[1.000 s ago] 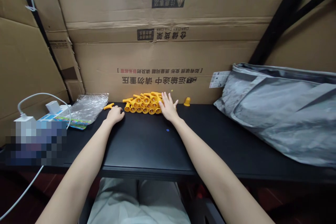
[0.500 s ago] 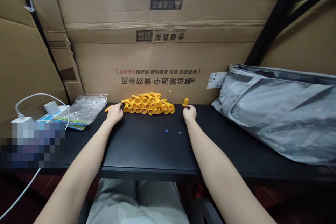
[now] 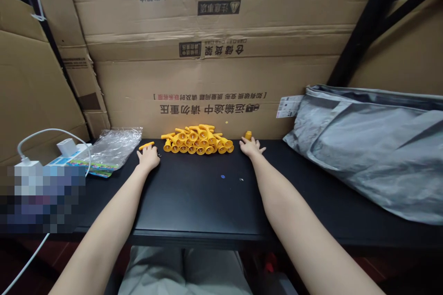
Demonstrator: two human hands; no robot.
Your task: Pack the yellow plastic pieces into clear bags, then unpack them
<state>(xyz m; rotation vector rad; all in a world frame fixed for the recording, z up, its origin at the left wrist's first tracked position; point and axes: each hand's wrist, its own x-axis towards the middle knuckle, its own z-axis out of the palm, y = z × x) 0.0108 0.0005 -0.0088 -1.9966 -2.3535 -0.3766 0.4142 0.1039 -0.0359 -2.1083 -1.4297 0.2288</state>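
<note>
R hand (image 3: 252, 146) hides lower pt of yellow cup (image 3: 248, 135); fingers spread, not closed on it, contact unclear. L hand (image 3: 148, 158) partly covers yellow stick (image 3: 146, 145), fingers bent, can't tell if gripping. Yellow pile (image 3: 199, 140) btwn hands, rear pcs hidden.

A small work corner, building hard to tell
Brown cardboard (image 3: 207, 73) makes walls around a black table (image 3: 194, 193), with black posts (image 3: 360, 32) and a white plug (image 3: 67, 147).

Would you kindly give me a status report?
Left hand at loose yellow piece. Right hand at yellow cap. Yellow pile between, untouched. Grey bag off to right.
</note>
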